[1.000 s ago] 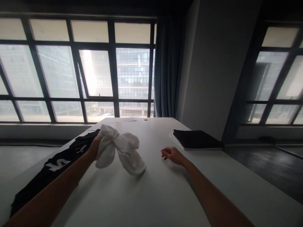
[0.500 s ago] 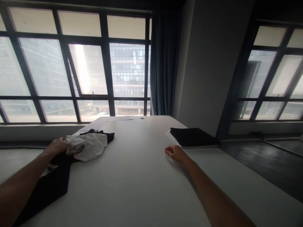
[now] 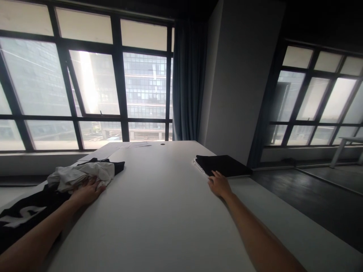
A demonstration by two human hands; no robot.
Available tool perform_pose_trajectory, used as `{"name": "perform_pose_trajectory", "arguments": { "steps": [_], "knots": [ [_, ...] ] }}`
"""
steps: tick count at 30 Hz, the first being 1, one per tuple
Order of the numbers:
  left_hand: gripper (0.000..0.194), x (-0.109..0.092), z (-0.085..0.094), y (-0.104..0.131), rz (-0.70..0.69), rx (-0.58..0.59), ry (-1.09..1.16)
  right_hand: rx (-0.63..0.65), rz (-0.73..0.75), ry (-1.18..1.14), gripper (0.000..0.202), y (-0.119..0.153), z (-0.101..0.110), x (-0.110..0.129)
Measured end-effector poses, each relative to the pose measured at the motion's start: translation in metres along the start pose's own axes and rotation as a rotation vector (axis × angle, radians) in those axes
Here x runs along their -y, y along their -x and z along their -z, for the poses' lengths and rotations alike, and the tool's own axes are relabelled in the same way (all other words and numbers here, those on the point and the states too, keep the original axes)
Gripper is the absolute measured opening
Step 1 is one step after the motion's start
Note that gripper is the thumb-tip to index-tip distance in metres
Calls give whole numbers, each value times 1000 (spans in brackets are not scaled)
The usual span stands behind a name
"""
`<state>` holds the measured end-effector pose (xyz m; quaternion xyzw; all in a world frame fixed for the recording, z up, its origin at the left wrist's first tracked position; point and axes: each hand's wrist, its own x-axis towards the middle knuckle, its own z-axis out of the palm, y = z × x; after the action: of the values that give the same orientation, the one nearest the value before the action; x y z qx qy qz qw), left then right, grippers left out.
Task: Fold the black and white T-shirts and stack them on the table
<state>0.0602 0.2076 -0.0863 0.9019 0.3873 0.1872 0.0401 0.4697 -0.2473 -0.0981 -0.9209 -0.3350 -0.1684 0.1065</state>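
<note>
My left hand (image 3: 87,192) lies on a crumpled white cloth garment (image 3: 98,170), fingers stretched over its near side. Beneath and around this bundle is black fabric (image 3: 118,166), and a black garment with a white printed mark (image 3: 27,213) hangs at the table's left edge. On the right, my right hand (image 3: 219,184) touches the near edge of a folded stack of dark clothes (image 3: 227,164), with white layers showing along its left side. Its fingers are extended over the edge; the fingertips of my left hand are partly lost in the folds.
Both piles rest on a long white table (image 3: 159,211). Sheets of paper (image 3: 104,152) lie at its far left, near a small round dark hole (image 3: 162,144). Beyond stand windows, a blue curtain (image 3: 187,83) and a column (image 3: 232,83). Dark floor (image 3: 297,192) shows on the right.
My left hand has moved from the left end of the white garment onto its near side. My right hand has reached the folded stack and its fingers have straightened. The view has turned right.
</note>
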Motion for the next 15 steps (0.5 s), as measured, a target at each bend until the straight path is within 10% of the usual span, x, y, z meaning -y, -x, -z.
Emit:
{"name": "perform_pose_trajectory", "arguments": {
  "steps": [9, 15],
  "knots": [
    [72, -96, 3, 58, -195, 214, 18, -341, -133, -383, 47, -3, 41, 16],
    [91, -139, 15, 108, -313, 289, 300, -241, 346, -1160, 59, 30, 100, 88]
  ]
}}
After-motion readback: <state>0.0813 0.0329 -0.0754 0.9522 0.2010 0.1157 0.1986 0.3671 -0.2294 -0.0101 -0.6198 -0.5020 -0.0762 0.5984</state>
